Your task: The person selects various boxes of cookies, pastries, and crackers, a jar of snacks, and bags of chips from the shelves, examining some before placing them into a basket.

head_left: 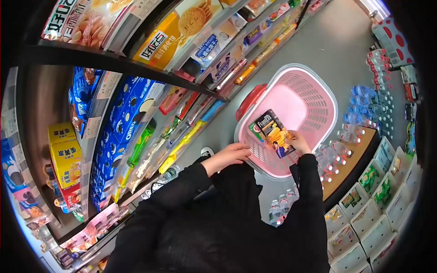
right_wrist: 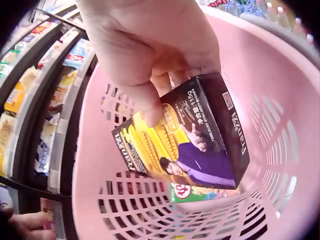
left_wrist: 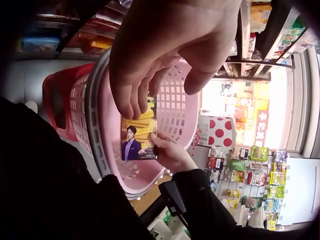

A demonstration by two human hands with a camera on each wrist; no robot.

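My right hand (head_left: 299, 144) pinches a black and yellow Franzzi biscuit box (head_left: 274, 133) by one side, holding it inside the pink basket (head_left: 334, 111). In the right wrist view the thumb lies across the printed front, while the other fingers are mostly hidden behind the box. Beneath the box, a green-and-white pack (right_wrist: 200, 194) lies in the basket, largely covered. My left hand (head_left: 227, 158) is at the basket's near rim, its fingers relaxed and loosely bent. Nothing shows in that hand in the left wrist view.
A red basket (head_left: 248, 102) stands beside the pink one. Shelves of biscuits, with blue Oreo boxes (head_left: 132, 107), rise on the left. Water bottles (head_left: 334, 152) stand on the right near white bins (head_left: 364, 214) of packets. Grey floor (head_left: 330, 43) stretches ahead.
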